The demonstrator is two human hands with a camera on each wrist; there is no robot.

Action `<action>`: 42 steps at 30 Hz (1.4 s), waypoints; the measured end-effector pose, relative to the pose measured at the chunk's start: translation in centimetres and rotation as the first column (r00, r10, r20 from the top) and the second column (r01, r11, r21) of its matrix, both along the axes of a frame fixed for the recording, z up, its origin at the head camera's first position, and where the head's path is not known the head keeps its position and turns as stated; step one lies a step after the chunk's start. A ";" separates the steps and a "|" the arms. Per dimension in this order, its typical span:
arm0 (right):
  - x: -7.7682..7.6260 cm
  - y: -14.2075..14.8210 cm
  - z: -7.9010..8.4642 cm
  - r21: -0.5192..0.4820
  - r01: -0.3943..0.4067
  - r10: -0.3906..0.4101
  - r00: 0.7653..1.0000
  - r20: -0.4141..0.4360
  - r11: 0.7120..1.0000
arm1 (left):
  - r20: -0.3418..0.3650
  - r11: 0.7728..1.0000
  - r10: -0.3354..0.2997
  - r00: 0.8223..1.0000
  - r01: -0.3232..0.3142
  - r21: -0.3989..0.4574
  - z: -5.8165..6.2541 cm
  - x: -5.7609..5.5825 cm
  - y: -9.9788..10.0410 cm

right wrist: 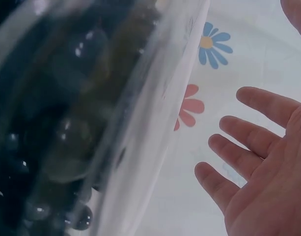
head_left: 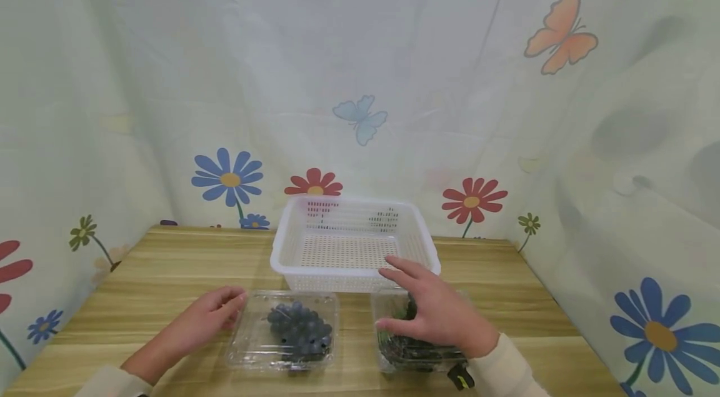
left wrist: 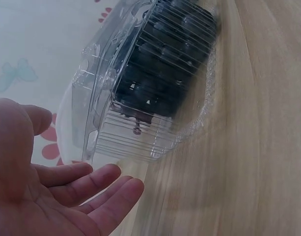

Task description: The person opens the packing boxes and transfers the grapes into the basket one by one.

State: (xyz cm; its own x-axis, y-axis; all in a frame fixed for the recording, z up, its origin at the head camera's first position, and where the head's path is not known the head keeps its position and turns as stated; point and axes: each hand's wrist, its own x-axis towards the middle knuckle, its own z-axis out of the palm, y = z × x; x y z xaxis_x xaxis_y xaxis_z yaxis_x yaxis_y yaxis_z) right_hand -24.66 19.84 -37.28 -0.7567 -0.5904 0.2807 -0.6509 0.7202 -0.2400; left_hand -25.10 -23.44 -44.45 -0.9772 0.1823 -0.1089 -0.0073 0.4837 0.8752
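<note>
My left hand (head_left: 197, 323) is at the left edge of a clear plastic clamshell box (head_left: 251, 331) with a bunch of dark grapes (head_left: 300, 329) in it. In the left wrist view its fingers (left wrist: 98, 184) are loosely spread, the tips right by the end of the box. Over a second clear box (head_left: 384, 304) hovers my right hand (head_left: 439, 316), fingers spread, hiding much of that box. Dark grapes (right wrist: 71, 142) show through its wall in the right wrist view, with the right palm (right wrist: 278, 182) apart from it and holding nothing.
Just behind both boxes stands a white perforated plastic basket (head_left: 354, 272) with nothing in it. The wooden table (head_left: 197, 259) ends at a white curtain (head_left: 281, 72) printed with flowers and butterflies. A small black object with a yellow mark (head_left: 461, 377) sits below the right wrist.
</note>
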 end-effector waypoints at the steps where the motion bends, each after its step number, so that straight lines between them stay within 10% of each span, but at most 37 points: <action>1: 0.1 -0.1 0.0 0.000 0.000 0.000 1.000 0.011 1.000 | 0.005 1.000 0.002 1.000 -0.002 -0.001 0.0 0.0 0.0; 25: 0.4 -2.8 -1.1 0.022 -0.121 0.121 0.992 0.035 0.992 | 0.154 0.992 0.065 0.986 -0.080 0.093 -0.8 0.5 0.0; 42: 1.0 -4.9 -1.2 0.040 -0.166 0.162 0.982 0.098 0.985 | 0.152 0.979 -0.072 0.986 0.041 0.201 -1.3 0.7 -1.2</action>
